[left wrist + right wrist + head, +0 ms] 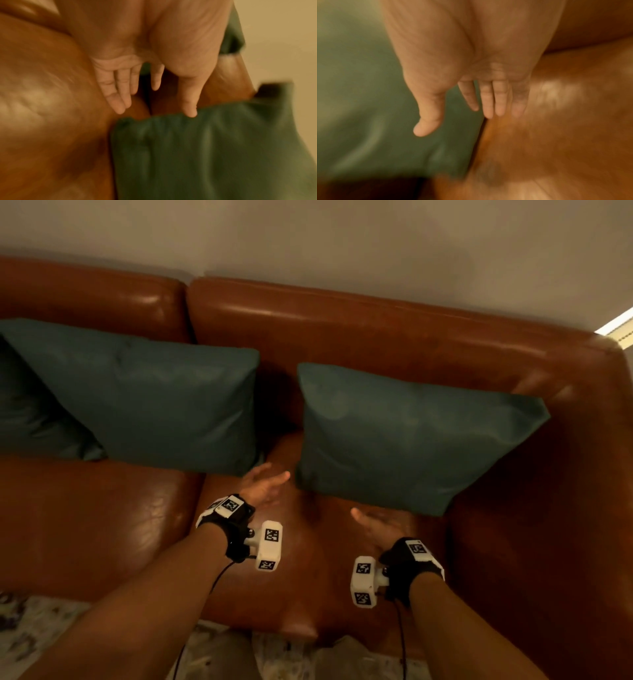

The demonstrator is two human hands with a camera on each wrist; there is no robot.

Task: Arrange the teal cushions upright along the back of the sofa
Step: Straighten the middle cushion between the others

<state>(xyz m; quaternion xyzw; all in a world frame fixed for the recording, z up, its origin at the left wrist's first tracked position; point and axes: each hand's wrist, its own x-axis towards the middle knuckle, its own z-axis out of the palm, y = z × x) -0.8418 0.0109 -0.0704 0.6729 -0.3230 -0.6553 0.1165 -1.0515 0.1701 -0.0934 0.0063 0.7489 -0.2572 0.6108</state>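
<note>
Three teal cushions on brown leather sofa (394,337), all propped vs the backrest. Right cushion (407,436) leans on backrest near the armrest, standing on its lower edge w/ top tilted back; its bottom-left corner sits just ahead & right of left hand (263,486), its bottom edge just above right hand (376,525). Middle cushion (154,405) upright to left of left hand, bottom-right corner near the fingers. Third cushion (30,419) at far left edge, partly behind the middle one. Both hands hover over seat cushion (291,570), palms turned in facing each other, fingers straight & relaxed, grasping nothing. Left wrist view: fingers (120,94) extended, thumb tip at the cushion edge, contact unclear (blurred). Right wrist view: fingers (494,100) straight, thumb spread, cushion right behind, no grip. Patterned rug (41,625) below sofa front.
</note>
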